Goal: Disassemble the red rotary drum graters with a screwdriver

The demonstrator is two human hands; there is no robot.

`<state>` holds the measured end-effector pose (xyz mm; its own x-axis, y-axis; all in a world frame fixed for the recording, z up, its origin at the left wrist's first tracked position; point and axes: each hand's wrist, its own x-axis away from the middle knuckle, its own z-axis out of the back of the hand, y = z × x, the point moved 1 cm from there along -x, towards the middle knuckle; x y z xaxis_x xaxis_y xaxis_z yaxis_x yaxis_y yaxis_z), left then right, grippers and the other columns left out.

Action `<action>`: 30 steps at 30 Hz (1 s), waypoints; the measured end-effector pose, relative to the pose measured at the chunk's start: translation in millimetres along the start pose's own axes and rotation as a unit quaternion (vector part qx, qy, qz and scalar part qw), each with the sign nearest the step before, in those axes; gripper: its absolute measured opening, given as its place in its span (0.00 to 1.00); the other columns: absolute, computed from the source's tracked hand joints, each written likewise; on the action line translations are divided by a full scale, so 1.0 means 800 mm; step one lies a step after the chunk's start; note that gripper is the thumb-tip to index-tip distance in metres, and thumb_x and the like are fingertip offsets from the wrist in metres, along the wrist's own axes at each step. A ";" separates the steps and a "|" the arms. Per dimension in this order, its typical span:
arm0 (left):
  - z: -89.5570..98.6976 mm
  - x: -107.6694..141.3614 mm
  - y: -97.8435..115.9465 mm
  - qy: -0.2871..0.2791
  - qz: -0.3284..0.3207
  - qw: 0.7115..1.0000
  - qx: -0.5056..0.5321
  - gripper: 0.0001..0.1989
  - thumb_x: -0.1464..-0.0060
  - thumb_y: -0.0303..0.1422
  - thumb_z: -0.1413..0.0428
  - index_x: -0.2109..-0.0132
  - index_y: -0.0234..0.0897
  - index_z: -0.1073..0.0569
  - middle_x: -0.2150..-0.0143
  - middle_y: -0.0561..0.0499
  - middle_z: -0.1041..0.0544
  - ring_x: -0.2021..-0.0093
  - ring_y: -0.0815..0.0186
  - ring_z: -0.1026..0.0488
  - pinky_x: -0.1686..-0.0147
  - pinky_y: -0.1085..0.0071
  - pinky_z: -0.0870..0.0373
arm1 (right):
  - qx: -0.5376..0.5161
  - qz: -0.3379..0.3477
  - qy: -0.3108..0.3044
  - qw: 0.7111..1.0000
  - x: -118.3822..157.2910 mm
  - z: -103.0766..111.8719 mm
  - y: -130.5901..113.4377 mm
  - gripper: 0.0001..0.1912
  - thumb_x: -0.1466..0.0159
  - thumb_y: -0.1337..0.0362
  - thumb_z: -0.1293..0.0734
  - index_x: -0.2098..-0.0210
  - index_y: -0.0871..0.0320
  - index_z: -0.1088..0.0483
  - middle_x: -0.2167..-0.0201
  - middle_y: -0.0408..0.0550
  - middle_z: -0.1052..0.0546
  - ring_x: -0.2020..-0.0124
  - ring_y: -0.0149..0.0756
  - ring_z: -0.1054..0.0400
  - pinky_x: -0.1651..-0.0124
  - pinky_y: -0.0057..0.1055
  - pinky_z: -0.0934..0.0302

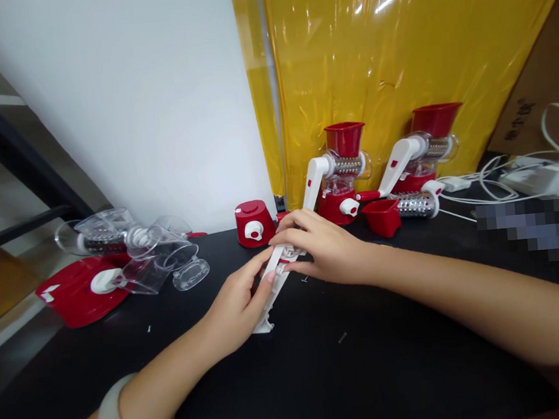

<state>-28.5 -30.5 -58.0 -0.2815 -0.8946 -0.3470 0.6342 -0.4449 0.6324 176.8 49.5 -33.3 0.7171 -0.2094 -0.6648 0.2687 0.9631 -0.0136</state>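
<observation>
My left hand (236,304) is closed around a long white plastic crank handle part (273,298), with the thumb along its near side. The part is tilted, its lower end close to the black tabletop (381,370). Ribs and a small red piece show inside it. Curled over its upper end, my right hand (329,251) grips it with thumb and fingers; what lies beneath those fingertips is partly hidden. Just behind the hands stands a red grater base (250,215) with a white knob.
Two rotary graters (347,164) (433,147) stand at the back right, by a red hopper (383,219) and a metal drum (413,204). Left are a larger red base (84,298) and clear plastic parts (166,252). White cables (492,174) lie far right; small screws dot the table.
</observation>
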 end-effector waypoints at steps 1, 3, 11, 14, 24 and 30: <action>0.000 0.000 -0.001 0.000 -0.003 1.000 -0.001 0.23 0.31 0.39 0.53 0.32 0.42 0.38 0.35 0.46 0.29 0.38 0.57 0.30 0.40 0.64 0.32 | -0.035 -0.005 -0.013 0.999 -0.001 0.000 0.001 0.16 0.34 0.61 0.32 0.47 0.57 0.31 0.50 0.56 0.31 0.47 0.44 0.36 0.47 0.42 0.37; 0.000 0.000 -0.003 -0.004 -0.005 1.000 0.002 0.25 0.32 0.39 0.53 0.31 0.43 0.41 0.34 0.45 0.30 0.37 0.58 0.31 0.38 0.63 0.34 | -0.095 -0.016 -0.034 0.995 -0.002 0.000 0.004 0.14 0.34 0.65 0.31 0.49 0.57 0.31 0.51 0.54 0.31 0.47 0.41 0.36 0.45 0.41 0.36; 0.000 0.001 0.001 -0.045 0.031 0.999 0.001 0.26 0.32 0.41 0.54 0.30 0.44 0.43 0.35 0.45 0.28 0.43 0.58 0.25 0.48 0.64 0.26 | -0.172 -0.074 -0.067 0.980 -0.003 -0.001 0.002 0.14 0.38 0.68 0.28 0.53 0.57 0.30 0.57 0.49 0.34 0.52 0.38 0.36 0.46 0.38 0.37; 0.000 0.001 0.005 -0.057 0.037 0.997 -0.034 0.23 0.33 0.40 0.52 0.33 0.45 0.38 0.39 0.47 0.25 0.47 0.59 0.23 0.49 0.63 0.26 | -0.181 -0.090 -0.080 0.976 -0.003 -0.002 0.000 0.13 0.40 0.69 0.27 0.57 0.57 0.31 0.59 0.47 0.35 0.56 0.36 0.36 0.51 0.34 0.37; 0.002 -0.002 0.003 -0.055 -0.018 0.994 -0.088 0.24 0.36 0.34 0.48 0.35 0.45 0.33 0.36 0.51 0.27 0.39 0.56 0.27 0.37 0.60 0.34 | -0.226 -0.109 -0.088 0.964 -0.001 -0.004 -0.001 0.13 0.41 0.71 0.29 0.61 0.55 0.36 0.60 0.46 0.33 0.56 0.35 0.36 0.55 0.31 0.39; 0.003 -0.002 -0.001 -0.050 -0.041 0.993 -0.098 0.25 0.37 0.33 0.48 0.34 0.48 0.33 0.33 0.52 0.31 0.35 0.56 0.32 0.35 0.59 0.37 | -0.245 -0.112 -0.088 0.959 0.000 -0.005 0.001 0.13 0.41 0.69 0.29 0.61 0.55 0.36 0.60 0.45 0.31 0.59 0.34 0.34 0.57 0.31 0.38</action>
<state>-30.0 -28.6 -56.3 -0.4012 -0.8600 -0.3154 0.7317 -0.5081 0.4545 174.5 50.7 -36.5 0.7857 -0.4046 -0.4678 0.1260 0.8452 -0.5194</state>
